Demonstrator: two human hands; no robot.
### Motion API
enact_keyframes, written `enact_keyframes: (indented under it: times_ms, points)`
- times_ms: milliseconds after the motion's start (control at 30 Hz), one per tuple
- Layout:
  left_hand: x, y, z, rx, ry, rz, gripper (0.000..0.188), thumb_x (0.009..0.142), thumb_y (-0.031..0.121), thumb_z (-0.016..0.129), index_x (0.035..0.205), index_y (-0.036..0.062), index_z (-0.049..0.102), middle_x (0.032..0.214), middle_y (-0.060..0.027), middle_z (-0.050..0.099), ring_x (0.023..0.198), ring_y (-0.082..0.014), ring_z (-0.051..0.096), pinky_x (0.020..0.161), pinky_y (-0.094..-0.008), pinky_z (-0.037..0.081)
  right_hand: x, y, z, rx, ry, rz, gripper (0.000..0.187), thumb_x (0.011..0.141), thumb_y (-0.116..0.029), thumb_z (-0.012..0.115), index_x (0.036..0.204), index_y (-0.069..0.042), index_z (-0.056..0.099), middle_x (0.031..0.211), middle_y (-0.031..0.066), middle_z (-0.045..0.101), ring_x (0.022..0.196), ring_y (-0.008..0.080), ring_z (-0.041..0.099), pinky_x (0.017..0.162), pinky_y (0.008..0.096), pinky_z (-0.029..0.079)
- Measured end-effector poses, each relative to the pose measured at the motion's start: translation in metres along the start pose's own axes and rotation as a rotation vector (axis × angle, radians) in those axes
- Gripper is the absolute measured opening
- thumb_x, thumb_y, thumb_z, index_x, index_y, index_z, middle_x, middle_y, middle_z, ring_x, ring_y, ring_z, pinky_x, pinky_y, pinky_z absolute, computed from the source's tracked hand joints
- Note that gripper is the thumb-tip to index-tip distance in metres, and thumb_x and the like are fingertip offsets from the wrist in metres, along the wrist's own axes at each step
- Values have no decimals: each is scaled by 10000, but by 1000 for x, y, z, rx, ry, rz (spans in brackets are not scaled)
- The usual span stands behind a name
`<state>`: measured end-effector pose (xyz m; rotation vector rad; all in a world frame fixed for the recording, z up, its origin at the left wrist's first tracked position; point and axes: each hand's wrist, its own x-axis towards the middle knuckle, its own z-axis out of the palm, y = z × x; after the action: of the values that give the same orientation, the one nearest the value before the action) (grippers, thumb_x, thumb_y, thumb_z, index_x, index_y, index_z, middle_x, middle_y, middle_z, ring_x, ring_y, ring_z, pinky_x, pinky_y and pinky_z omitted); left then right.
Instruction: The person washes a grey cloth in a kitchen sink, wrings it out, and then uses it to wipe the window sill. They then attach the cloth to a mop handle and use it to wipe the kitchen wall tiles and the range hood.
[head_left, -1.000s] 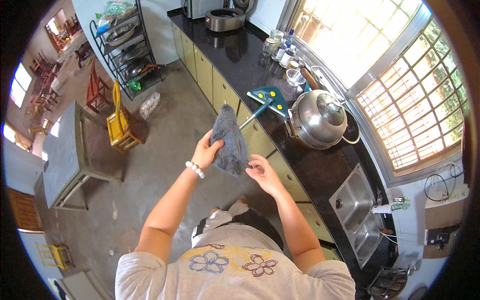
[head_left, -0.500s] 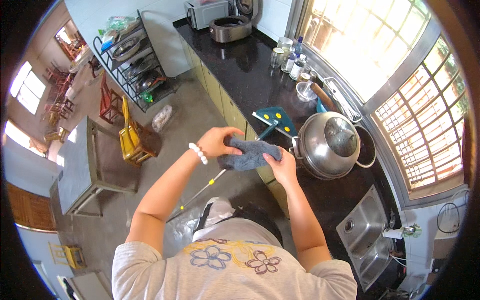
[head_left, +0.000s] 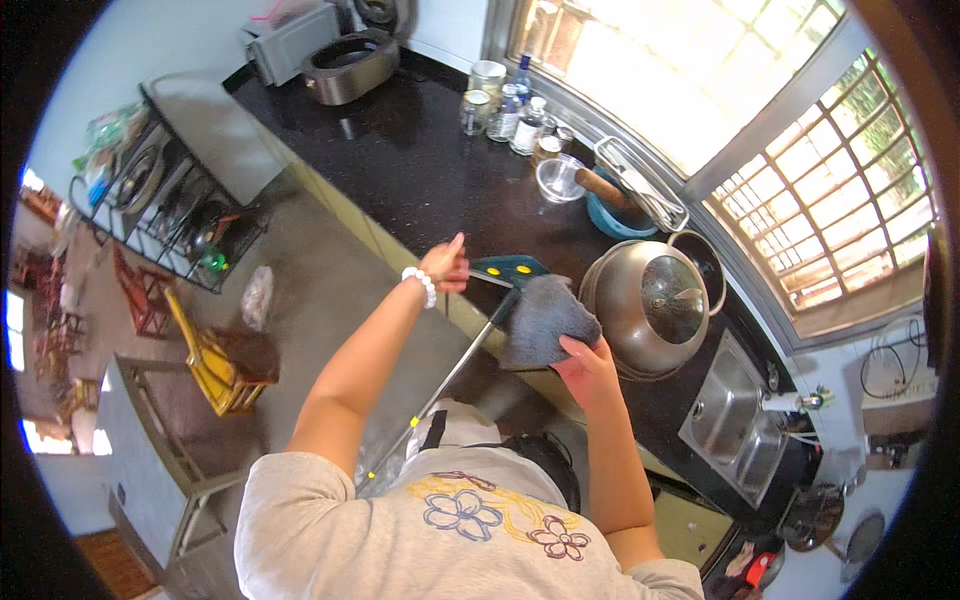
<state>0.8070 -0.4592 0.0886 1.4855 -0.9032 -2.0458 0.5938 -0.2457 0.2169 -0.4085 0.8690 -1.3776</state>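
Gripping the grey mop pad (head_left: 545,320), soft, limp and light, is the right hand (head_left: 588,368); the flat mop head (head_left: 508,271) is pinched at its left end by the left hand (head_left: 447,266).

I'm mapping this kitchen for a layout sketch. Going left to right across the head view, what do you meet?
Wire rack → yellow chair → left hand → grey cloth in the right hand → lidded steel pot → steel sink.
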Motion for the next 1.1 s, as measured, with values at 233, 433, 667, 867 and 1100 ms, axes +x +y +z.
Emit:
enact_keyframes:
  times_ms: [233,433,667,867,1100]
  points:
    - [58,-32,49,190,-35,-362,982,671,794,450,1290,35,395,1347,-199,368,1227,-325,377,953,-472,354,-9,-18,-2,270,20,-82,481,755,-155,455,1229,-77,466,1194,106,534,1114,296,500,939,481,389]
    - [71,-18,90,28,-216,-438,538,715,615,485,908,127,607,941,-81,596,923,-233,520,829,-350,382,-15,-33,0,276,25,-237,501,729,-207,449,1213,-81,487,1185,109,543,1090,295,509,927,465,390]
    - [84,-48,42,-169,-372,-142,217,769,383,537,817,174,570,931,-13,607,922,-173,525,866,-348,334,-18,-42,-10,297,38,-221,508,734,-233,476,1219,-85,491,1200,102,541,1104,294,505,932,464,391]
    - [-4,-51,8,-312,-280,186,340,818,69,599,1136,54,482,1078,-53,587,995,-177,556,887,-312,426,-16,-55,-16,298,-30,-230,511,754,-267,525,1231,-87,492,1220,96,539,1133,284,495,950,455,383]
    - [-124,-40,14,-340,-185,479,569,792,6,626,1284,15,342,1199,-100,516,1095,-195,509,961,-328,398,-2,-53,-7,394,-255,-120,501,786,-227,523,1258,-70,464,1280,102,493,1208,288,423,1015,461,293]
